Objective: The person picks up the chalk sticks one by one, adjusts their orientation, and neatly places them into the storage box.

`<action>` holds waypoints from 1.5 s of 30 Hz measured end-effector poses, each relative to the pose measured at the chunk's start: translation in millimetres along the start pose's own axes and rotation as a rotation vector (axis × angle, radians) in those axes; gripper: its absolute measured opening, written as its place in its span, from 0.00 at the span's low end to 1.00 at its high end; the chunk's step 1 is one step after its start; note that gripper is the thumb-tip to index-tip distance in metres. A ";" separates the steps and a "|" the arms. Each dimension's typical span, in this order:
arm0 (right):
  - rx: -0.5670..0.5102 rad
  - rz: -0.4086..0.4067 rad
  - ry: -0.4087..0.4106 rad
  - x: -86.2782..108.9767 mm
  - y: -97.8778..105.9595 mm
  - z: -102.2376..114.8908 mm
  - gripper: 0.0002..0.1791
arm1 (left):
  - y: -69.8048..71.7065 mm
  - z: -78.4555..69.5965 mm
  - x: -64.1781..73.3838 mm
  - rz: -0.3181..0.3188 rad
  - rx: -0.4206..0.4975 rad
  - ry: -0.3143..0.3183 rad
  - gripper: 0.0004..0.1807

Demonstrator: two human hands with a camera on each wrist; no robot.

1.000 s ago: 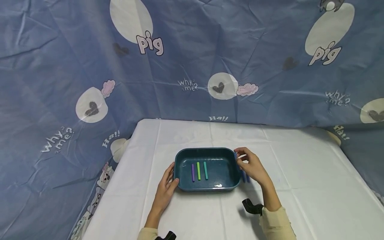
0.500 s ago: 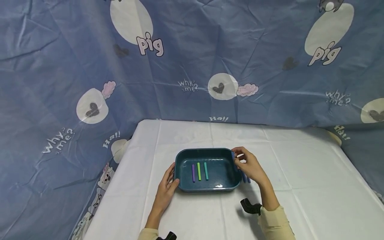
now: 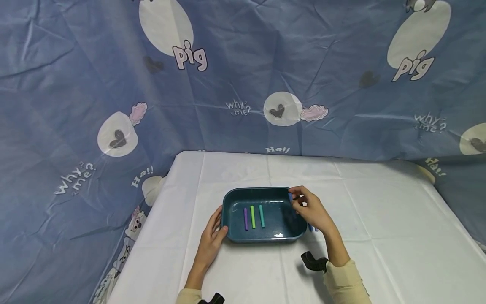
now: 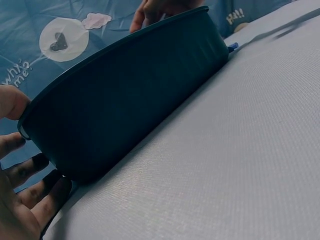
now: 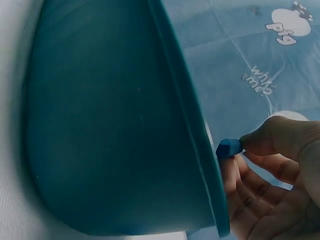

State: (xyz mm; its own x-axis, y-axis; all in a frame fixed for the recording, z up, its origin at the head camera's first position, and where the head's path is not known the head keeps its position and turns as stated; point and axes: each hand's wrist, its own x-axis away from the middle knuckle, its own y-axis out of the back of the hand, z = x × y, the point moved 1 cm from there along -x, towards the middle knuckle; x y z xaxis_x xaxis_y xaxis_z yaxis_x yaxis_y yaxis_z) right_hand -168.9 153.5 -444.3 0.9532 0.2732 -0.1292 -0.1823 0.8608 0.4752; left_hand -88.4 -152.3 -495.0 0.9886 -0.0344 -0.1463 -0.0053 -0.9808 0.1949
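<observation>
A dark teal, deep rectangular dish [image 3: 235,236] stands on the white cloth. My left hand [image 3: 210,242] holds its left end, thumb at the rim and fingers against the outer wall in the left wrist view. Inside lie a purple crayon [image 3: 245,218], a green crayon [image 3: 252,217] and a teal crayon [image 3: 262,216], side by side. My right hand [image 3: 313,211] pinches a blue crayon [image 5: 230,147] between thumb and fingers, over the dish's right end. Its faceted end shows in the right wrist view. More blue crayons [image 3: 311,228] lie just right of the dish, partly hidden by my right hand.
White cloth [image 3: 383,219] covers the table around the dish. A blue printed curtain [image 3: 228,63] hangs behind it and along the left side. Black wrist mounts [image 3: 315,261] stick out from both sleeves.
My right hand has moved left with the blue crayon, from the dish's right rim to over its inside. The left hand and the three crayons in the dish have stayed put.
</observation>
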 end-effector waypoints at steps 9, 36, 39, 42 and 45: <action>0.032 0.022 0.003 -6.6 -8.4 -8.7 0.20 | -1.1 -1.8 -0.2 0.006 0.014 -0.011 0.33; 0.030 0.049 0.022 -14.1 -26.7 -6.5 0.19 | 0.9 -2.6 1.0 0.003 0.000 0.013 0.33; 0.021 0.056 0.015 -15.1 -29.5 -6.1 0.19 | 1.1 -3.1 1.3 0.000 0.002 0.015 0.33; 0.012 0.065 0.004 -16.0 -32.0 -5.8 0.19 | 1.1 -3.7 0.9 0.001 0.010 0.009 0.33; 0.017 0.071 0.003 -17.1 -35.0 -7.3 0.19 | 1.1 -3.2 0.6 0.003 0.014 0.002 0.33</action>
State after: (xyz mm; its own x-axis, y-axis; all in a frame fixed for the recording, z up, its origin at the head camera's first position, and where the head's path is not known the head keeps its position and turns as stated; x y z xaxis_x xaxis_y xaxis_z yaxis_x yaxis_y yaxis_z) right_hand -180.6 121.8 -465.1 0.9374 0.3345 -0.0968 -0.2454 0.8317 0.4980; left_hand -87.3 -152.8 -491.7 0.9890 -0.0372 -0.1433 -0.0107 -0.9833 0.1818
